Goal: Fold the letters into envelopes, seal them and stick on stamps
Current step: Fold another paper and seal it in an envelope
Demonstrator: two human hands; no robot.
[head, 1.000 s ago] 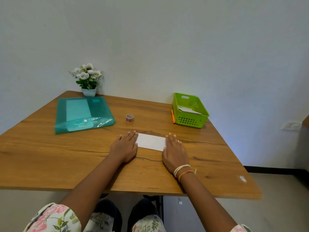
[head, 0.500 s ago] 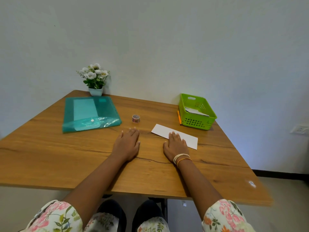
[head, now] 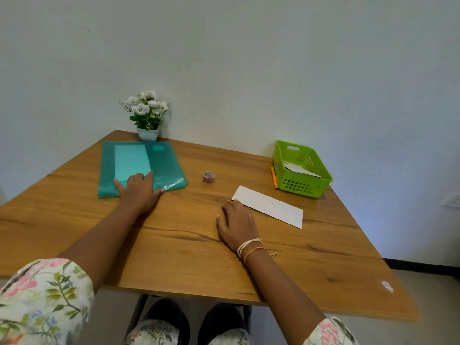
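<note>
Floral sleeves [head: 42, 295] at the near edge, 1 on each forearm; dark-trousered knees show below the table [head: 189, 260], a wood-grain top.

Right hand [head: 236, 222]: lies palm down on the bare wood, fingers loosely spread, gripping nothing. 2 thread bands, 1 pale and 1 orange, circle the wrist [head: 251, 247]. The fingertips sit just beside the near-left corner of the white envelope [head: 270, 205]; whether they touch it cannot be told.

White envelope: flat on the table, long axis slanting away to the right of the right hand, face blank.

Left hand [head: 138, 191]: farther out than the right hand and well apart from it, palm down, fingers extended onto the near edge of the teal plastic folder [head: 161, 165], pressing flat rather than pinching. A paler sheet shows through the folder beyond the fingers.

Roll of patterned tape [head: 208, 177]: stands on edge between the 2 hands, farther than both, just right of the folder.

Green basket [head: 302, 174]: beyond the envelope, far right of the right hand, holding folded white papers [head: 298, 168]. An orange pen [head: 273, 177] lies along its left side.

Potted white flowers [head: 148, 115]: farthest, against the wall, beyond the folder's far edge.
</note>
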